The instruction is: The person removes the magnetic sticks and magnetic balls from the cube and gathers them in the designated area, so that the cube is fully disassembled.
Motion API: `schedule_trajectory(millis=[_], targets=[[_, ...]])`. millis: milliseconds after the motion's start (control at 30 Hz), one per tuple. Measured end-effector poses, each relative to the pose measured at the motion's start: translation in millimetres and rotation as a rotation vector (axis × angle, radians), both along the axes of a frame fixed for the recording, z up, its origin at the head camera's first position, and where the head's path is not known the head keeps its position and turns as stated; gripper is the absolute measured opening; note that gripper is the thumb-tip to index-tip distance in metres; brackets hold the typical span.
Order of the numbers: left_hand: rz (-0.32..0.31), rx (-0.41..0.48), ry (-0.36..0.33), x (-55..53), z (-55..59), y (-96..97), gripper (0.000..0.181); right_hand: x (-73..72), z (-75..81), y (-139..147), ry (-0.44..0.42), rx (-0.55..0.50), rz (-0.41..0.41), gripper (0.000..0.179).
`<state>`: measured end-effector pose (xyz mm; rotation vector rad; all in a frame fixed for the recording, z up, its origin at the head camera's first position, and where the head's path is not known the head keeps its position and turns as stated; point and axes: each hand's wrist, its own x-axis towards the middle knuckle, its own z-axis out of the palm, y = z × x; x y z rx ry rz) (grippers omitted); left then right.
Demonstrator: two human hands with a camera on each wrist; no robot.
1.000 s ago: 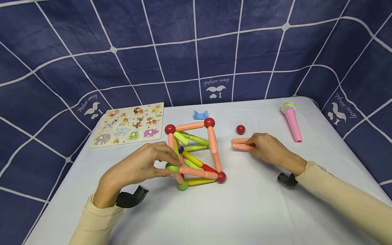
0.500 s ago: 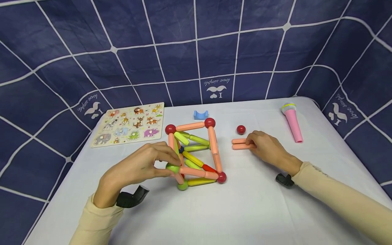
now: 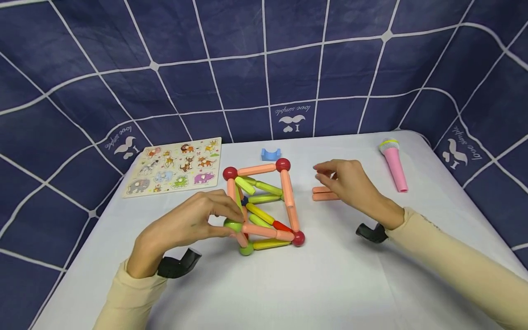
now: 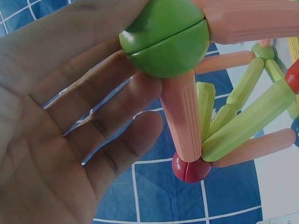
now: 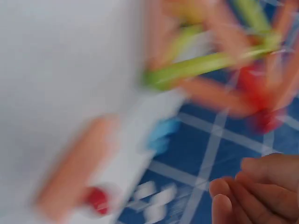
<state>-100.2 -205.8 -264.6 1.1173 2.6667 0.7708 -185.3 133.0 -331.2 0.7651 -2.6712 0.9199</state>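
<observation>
The left hand (image 3: 189, 220), nearest the viewer, is shown with the green ball (image 3: 233, 225) pinched between thumb and fingers, at a near upper corner of the rod-and-ball frame (image 3: 260, 230), which is set on the white tabletop (image 3: 330, 284). By judgement, the frame is being steadied while another part is sought. To its right, the right hand (image 3: 350, 183) is seen raised, its fingers loosely bent, with nothing held. Two peach rods (image 3: 324, 196) are laid side by side below it, their right ends hidden. The loose red ball (image 5: 98, 200) is visible, blurred, in the right wrist view, near a rod. For the next move, a clean pinch on a loose part and an undisturbed frame would seem to be required. Farther back are placed the blue piece (image 3: 271, 155), the animal board (image 3: 217, 160) and the pink microphone (image 3: 396, 167)
</observation>
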Motion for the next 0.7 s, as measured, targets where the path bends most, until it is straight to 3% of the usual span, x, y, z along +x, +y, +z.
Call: schedule_trajectory(millis=[100, 200, 467, 700], targets=[[-0.002, 0.001, -0.004, -0.1, 0.4, -0.2, 0.027, 7.5, 26.5, -25, -0.029, -0.053, -0.006, 0.032], [-0.002, -0.004, -0.008, -0.5, 0.9, 0.3, 0.027, 14.0, 41.3, -45, -0.082, -0.038, -0.009, 0.040], [-0.003, -0.017, -0.026, -1.6, 0.0, 1.1, 0.026, 17.4, 40.6, -68, -0.098, 0.067, -0.043, 0.042], [0.008, -0.015, -0.025, -1.5, 1.3, 0.1, 0.027, 14.2, 45.2, -67, -0.146, 0.036, -0.042, 0.026]])
